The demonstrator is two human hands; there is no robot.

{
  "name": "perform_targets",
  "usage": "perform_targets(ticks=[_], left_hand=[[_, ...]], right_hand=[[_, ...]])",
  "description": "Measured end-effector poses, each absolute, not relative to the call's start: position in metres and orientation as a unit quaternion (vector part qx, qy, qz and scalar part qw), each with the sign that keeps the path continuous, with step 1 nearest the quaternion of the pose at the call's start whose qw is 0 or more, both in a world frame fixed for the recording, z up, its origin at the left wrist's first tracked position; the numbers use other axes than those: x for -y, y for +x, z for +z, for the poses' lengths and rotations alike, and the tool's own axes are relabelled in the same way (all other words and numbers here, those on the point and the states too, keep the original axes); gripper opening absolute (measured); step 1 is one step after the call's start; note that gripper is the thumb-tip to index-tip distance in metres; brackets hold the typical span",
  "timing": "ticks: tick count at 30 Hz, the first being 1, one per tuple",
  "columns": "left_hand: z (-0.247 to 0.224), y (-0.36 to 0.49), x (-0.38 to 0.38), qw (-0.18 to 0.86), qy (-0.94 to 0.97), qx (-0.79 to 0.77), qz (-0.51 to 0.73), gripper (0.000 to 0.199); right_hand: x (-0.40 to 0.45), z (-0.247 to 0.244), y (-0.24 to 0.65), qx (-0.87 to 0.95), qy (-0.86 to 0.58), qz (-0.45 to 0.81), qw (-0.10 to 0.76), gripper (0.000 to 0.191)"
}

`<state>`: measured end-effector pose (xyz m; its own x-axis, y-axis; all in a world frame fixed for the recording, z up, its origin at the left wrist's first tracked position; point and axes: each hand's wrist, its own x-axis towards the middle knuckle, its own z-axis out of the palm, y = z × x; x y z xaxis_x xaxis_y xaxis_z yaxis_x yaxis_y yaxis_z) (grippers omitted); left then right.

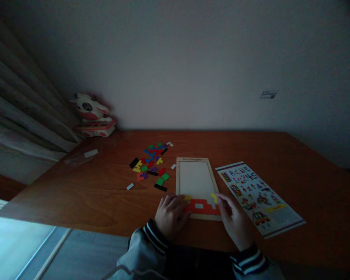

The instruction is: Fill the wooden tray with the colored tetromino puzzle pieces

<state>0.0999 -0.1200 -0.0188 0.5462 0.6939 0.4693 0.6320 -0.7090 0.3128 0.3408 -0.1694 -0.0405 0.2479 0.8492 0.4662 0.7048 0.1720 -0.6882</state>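
A shallow wooden puzzle tray (177,175) lies in front of me, long side pointing away. Orange-red puzzle pieces (205,210) line its near end, with a small rectangular gap among them. My left hand (169,216) rests over the tray's near left corner, thumb and bent fingers apart. Its fingertips touch a yellow piece (187,198) at the left side, partly covered by them. At the near right, my right hand (235,221) pinches another yellow puzzle piece (214,197) between thumb and fingers, just above the orange-red ones.
Left of the tray, several loose coloured pieces (153,160) are scattered, with a white piece (130,186) nearer me. A printed pattern sheet (259,198) lies to the right. A cow-shaped toy (93,116) stands at the table's (105,194) far left, near a curtain.
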Motion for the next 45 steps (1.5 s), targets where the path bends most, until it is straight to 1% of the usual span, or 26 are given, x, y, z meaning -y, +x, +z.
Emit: perform_targets(ticks=[2, 6, 12, 16, 23, 28, 34, 40, 43, 45], left_hand=[[-0.021, 0.099, 0.121, 0.050, 0.879, -0.365, 0.303, 0.024], [-0.027, 0.098, 0.121, 0.043, 0.877, -0.360, 0.316, 0.020], [-0.024, 0.099, 0.121, 0.041, 0.882, -0.362, 0.299, 0.024], [-0.026, 0.098, 0.121, 0.040, 0.884, -0.355, 0.301, 0.023], [-0.033, 0.098, 0.119, 0.047, 0.889, -0.342, 0.301, 0.030], [-0.034, 0.098, 0.119, 0.053, 0.888, -0.341, 0.304, 0.033], [-0.033, 0.097, 0.119, 0.061, 0.884, -0.354, 0.299, 0.034], [-0.026, 0.076, 0.111, 0.079, 0.903, -0.317, 0.278, 0.033], [-0.026, 0.063, 0.109, 0.094, 0.906, -0.310, 0.272, 0.038], [-0.027, 0.059, 0.108, 0.104, 0.904, -0.306, 0.280, 0.041]], right_hand=[[0.169, -0.042, 0.342, 0.607, -0.641, 0.082, 0.462, 0.026], [0.168, -0.040, 0.344, 0.622, -0.637, 0.080, 0.448, 0.025], [0.166, -0.036, 0.341, 0.645, -0.619, 0.071, 0.442, 0.025], [0.165, -0.039, 0.342, 0.659, -0.627, 0.060, 0.412, 0.026], [0.163, -0.045, 0.341, 0.695, -0.626, 0.012, 0.353, 0.025], [0.164, -0.045, 0.340, 0.692, -0.640, -0.023, 0.333, 0.022], [0.166, -0.038, 0.337, 0.697, -0.641, -0.007, 0.323, 0.020], [0.169, -0.025, 0.330, 0.723, -0.613, 0.040, 0.317, 0.017], [0.171, -0.024, 0.328, 0.735, -0.592, 0.068, 0.323, 0.019], [0.171, -0.027, 0.329, 0.732, -0.591, 0.065, 0.332, 0.019]])
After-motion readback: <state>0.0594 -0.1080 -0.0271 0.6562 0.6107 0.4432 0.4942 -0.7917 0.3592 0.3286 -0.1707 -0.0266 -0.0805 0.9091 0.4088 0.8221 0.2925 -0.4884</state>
